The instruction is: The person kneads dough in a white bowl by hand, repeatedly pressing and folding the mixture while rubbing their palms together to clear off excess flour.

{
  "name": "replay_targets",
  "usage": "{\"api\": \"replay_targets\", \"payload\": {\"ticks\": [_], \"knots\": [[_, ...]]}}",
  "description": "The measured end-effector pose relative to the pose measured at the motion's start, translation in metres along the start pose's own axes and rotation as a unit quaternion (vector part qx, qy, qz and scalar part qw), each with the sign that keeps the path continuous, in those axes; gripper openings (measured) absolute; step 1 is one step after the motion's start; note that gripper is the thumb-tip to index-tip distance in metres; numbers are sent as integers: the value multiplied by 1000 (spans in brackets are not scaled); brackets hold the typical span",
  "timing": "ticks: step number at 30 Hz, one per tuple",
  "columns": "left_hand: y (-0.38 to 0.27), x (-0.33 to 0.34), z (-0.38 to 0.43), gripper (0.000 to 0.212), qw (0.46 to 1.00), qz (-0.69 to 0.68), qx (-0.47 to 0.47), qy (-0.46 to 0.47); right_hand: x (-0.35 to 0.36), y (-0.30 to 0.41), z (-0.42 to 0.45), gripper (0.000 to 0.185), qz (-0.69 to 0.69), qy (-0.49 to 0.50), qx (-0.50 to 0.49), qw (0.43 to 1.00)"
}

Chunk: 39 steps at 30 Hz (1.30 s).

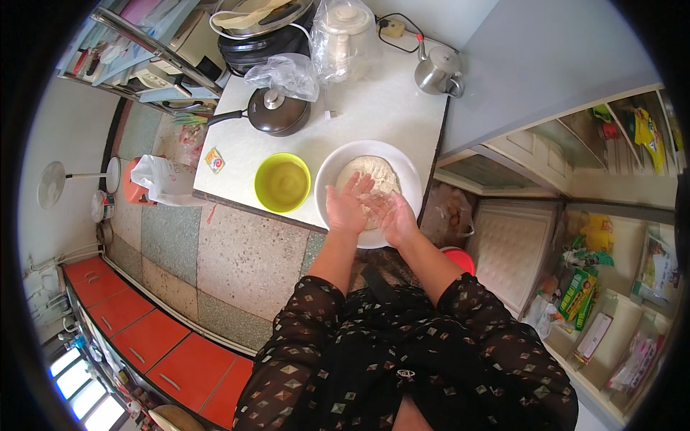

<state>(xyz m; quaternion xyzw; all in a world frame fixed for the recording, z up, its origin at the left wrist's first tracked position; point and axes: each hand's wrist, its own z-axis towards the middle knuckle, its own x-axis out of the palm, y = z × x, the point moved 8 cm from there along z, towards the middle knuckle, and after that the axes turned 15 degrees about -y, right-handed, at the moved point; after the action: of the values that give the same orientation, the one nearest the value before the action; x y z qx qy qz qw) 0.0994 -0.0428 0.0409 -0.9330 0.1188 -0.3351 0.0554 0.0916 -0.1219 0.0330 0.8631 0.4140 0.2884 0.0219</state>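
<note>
A large white bowl [413, 186] stands near the front edge of the table, with a mass of pale dough [369, 167] in it. Over the bowl's front half, my left hand [347, 207] is palm up with its fingers spread. My right hand [396, 218] is beside it, its fingers close to or touching those of the left, with what looks like flour or dough bits on them. Neither hand grips anything. A yellow-green bowl [283, 183] holding a liquid is left of the white bowl. The front part of the dough is hidden behind my hands.
A lidded dark pan [277, 116], a small printed packet [214, 160] and a steel kettle [439, 70] stand on the white table [377, 118]. Plastic-wrapped appliances are at the back. To the right, a fridge door [609, 301] hangs open with packages on its shelves.
</note>
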Motion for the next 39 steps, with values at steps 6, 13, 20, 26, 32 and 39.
{"api": "replay_targets", "payload": {"ticks": [6, 13, 20, 26, 32, 39], "knots": [[-12, -5, 9, 64, 1000, 7, 13, -7, -9, 4, 12, 29, 58, -46, -6, 997], [-8, -20, 15, 60, 992, 104, 42, -49, 51, -14, -47, 46, -171, 61, -34, 983], [18, -4, -8, 53, 981, 154, 1, -120, 39, -15, 11, 52, -320, 40, -232, 918], [35, -12, -10, 44, 986, 165, -26, -25, 27, -4, 51, 47, -553, 25, -273, 787], [-1, -33, -8, 43, 936, 328, 70, -110, 40, -11, 20, 40, -829, 92, -379, 401], [6, -13, 13, 41, 856, 486, 129, -118, 30, -8, 1, 23, -776, 77, -426, 460]]}}
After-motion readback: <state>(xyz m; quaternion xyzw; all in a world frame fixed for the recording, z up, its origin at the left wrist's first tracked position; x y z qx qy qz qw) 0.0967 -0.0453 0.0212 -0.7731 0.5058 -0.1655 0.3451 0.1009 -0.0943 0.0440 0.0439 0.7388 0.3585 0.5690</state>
